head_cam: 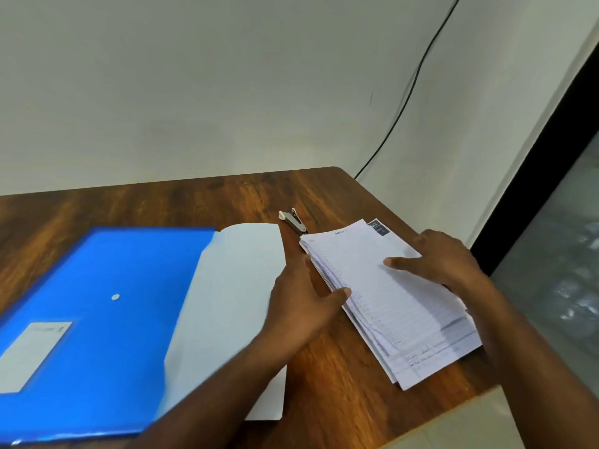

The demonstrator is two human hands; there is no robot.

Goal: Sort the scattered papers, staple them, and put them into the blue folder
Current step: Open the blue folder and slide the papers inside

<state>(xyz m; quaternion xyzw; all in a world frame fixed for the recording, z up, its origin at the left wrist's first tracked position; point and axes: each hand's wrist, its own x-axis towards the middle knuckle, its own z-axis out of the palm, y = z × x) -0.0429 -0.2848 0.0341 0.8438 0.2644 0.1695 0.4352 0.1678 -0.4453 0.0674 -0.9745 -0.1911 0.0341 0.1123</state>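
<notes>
A stack of printed white papers [385, 306] lies on the wooden table at the right. My right hand [444, 260] rests flat on top of the stack with its fingers spread. My left hand [304, 296] touches the stack's left edge, thumb on the top sheet, fingers straight. The blue folder [97, 319] lies at the left with its pale flap [233, 286] open toward the papers. A small grey stapler [293, 219] sits just beyond the stack's far corner.
The wooden table [194, 202] ends at its right edge close to the papers, with floor below. A black cable [411, 89] runs down the wall behind. A dark door frame [531, 202] stands at the right.
</notes>
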